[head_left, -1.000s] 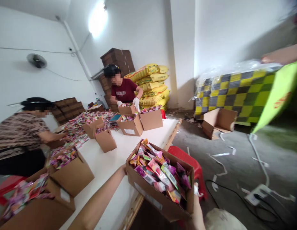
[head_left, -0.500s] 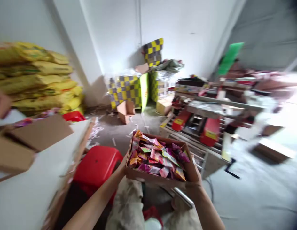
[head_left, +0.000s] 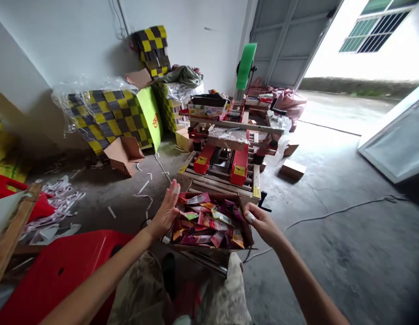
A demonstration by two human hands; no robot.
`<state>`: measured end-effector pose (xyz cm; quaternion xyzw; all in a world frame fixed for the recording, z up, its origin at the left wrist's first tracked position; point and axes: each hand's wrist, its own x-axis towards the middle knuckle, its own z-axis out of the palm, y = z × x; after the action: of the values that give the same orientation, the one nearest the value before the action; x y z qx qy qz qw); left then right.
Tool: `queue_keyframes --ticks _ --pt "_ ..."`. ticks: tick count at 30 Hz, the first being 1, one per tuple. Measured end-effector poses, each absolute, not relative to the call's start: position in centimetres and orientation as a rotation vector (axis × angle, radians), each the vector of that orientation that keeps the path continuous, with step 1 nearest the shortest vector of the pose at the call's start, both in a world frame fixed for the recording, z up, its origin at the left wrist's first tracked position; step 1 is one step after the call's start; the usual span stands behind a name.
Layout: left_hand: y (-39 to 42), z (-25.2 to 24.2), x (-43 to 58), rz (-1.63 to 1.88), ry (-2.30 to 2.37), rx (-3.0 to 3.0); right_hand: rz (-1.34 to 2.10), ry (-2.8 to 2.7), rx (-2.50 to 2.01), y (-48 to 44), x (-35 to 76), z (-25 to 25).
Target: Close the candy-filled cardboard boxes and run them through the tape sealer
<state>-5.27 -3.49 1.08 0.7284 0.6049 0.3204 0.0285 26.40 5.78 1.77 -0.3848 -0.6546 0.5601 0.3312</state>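
Note:
An open cardboard box full of small, colourful wrapped snack packets sits in front of me, at the near end of a roller-bed carton sealing machine. Metal rollers show beneath its front side. My left hand is at the box's left edge with its fingers stretched out and apart. At the right edge, my right hand has its fingers bent and closed against the rim. White tape or bandage shows on a finger of each hand. The far side of the box faces the machine's red side belts.
A green tape roll stands up from the machine. A red stool is close on my left, beside a wood-edged table. Checkered carton stacks and an open carton lie beyond. A cable crosses the floor at right.
My view has turned right, toward the machine. The box, carried between both hands before, now rests on the machine's near rollers. My left hand has opened off its side.

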Motion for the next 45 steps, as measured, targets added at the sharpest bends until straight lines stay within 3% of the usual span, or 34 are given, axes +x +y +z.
queue_keyframes --ticks 3,7,9,12,16,18,24,30,35,39,45 --pt "-2.4 1.9 -4.6 0.726 1.544 2.626 1.386 -2.243 -0.950 6.7 24.8 3.1" --pt "-1.3 1.3 -2.0 0.352 1.311 2.630 0.615 -2.952 -1.057 7.3 20.1 2.9" --pt "-0.8 0.7 -1.3 0.349 1.283 2.543 0.470 -3.042 -1.114 7.8 18.6 2.7" --pt "-0.3 0.3 -1.3 0.352 1.298 2.460 0.547 -3.068 -1.116 8.4 18.9 3.7" --pt "-0.2 0.2 -1.1 0.296 1.389 2.426 1.270 -2.942 -0.662 7.3 23.2 6.3" --pt "-0.5 0.1 -0.6 0.363 1.433 2.412 1.403 -2.761 -0.535 6.2 25.0 6.6" --pt "-1.7 0.5 0.2 0.607 1.534 2.138 1.305 -2.627 -0.873 8.5 24.6 4.5" --pt "-3.7 0.5 1.9 0.433 1.707 2.039 1.099 -2.536 -1.046 12.0 24.4 4.8" --pt "-4.2 0.3 5.2 0.307 1.835 1.810 1.075 -2.031 -1.108 6.2 24.7 0.8" --pt "-4.3 -0.3 7.3 0.439 1.896 1.548 0.957 -1.521 -1.067 1.4 21.3 -2.8" --pt "-3.3 -0.2 8.8 0.771 1.823 1.138 0.590 -1.998 -1.407 1.6 17.2 -0.9"
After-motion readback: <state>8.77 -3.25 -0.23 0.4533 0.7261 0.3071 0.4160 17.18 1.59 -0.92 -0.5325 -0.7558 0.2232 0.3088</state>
